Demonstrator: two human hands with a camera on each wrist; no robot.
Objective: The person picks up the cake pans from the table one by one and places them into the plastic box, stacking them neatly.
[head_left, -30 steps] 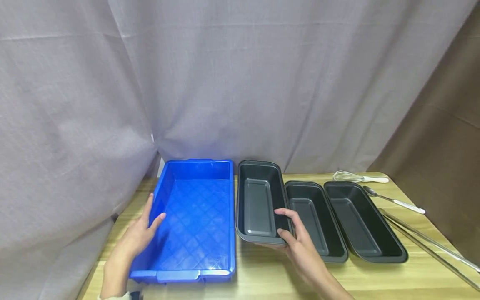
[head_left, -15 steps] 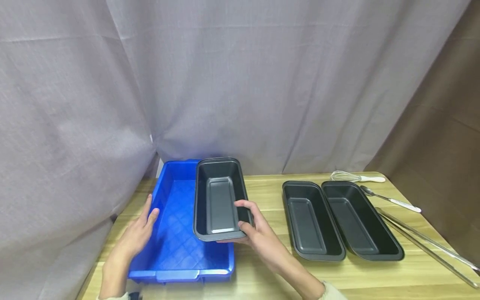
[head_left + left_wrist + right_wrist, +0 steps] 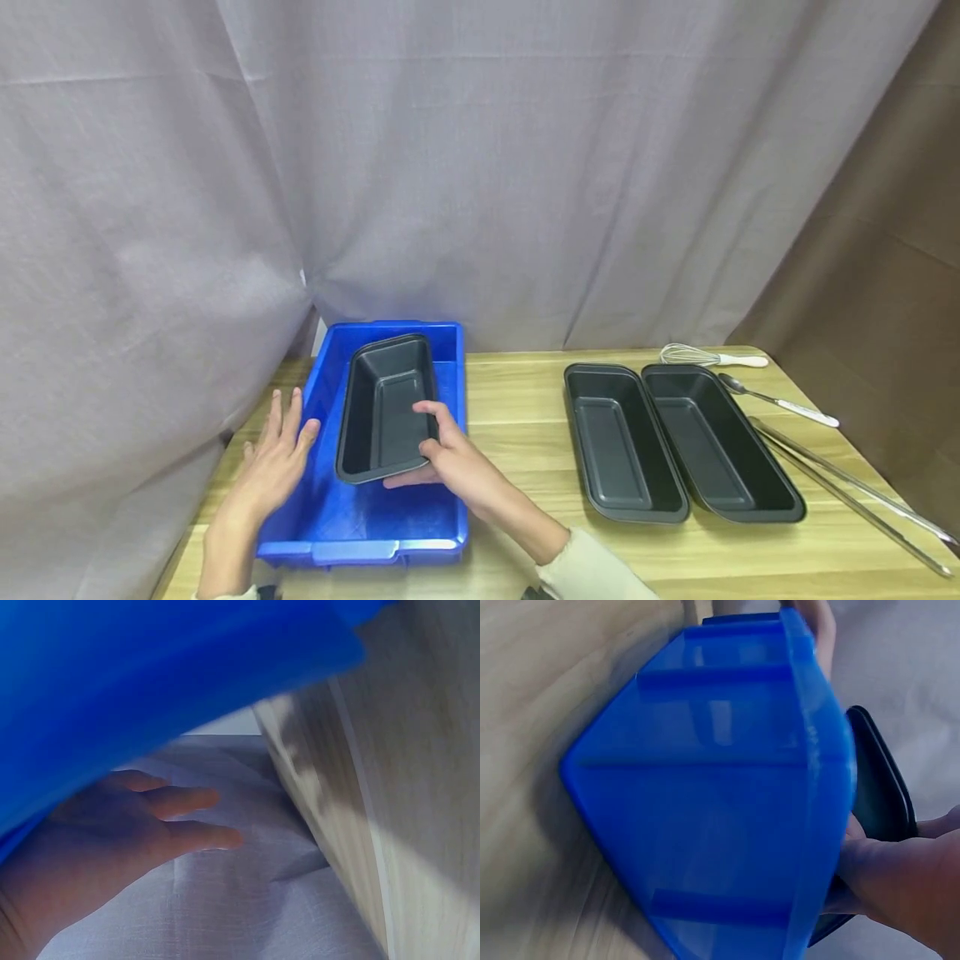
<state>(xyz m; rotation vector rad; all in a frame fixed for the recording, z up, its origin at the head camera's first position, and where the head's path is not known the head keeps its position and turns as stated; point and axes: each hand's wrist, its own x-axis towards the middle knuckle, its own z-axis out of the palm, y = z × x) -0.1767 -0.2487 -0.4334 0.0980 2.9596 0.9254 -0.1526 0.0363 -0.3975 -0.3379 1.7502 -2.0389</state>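
My right hand (image 3: 457,458) grips a dark grey loaf pan (image 3: 405,408) by its near right corner, thumb and index finger over the rim. The pan hangs tilted within the outline of the blue plastic bin (image 3: 375,550); whether it touches the bin floor I cannot tell. In the right wrist view the bin's outer wall (image 3: 705,795) hides part of that hand and of the pan (image 3: 877,772). My left hand (image 3: 270,467) lies along the bin's left rim with its fingers straight; in the left wrist view its fingers (image 3: 187,802) stretch out below the blue rim.
Two more loaf pans (image 3: 611,450) (image 3: 720,442) stand side by side on the wooden table (image 3: 517,417). To their right lie a whisk (image 3: 712,357), a spoon (image 3: 780,400) and metal tongs (image 3: 855,492). A grey curtain (image 3: 480,167) hangs behind the table.
The right hand has carried the loaf pan leftward from beside the other two pans to over the bin, tilting it. The left hand has stayed at the bin's left rim, its fingers spreading more.
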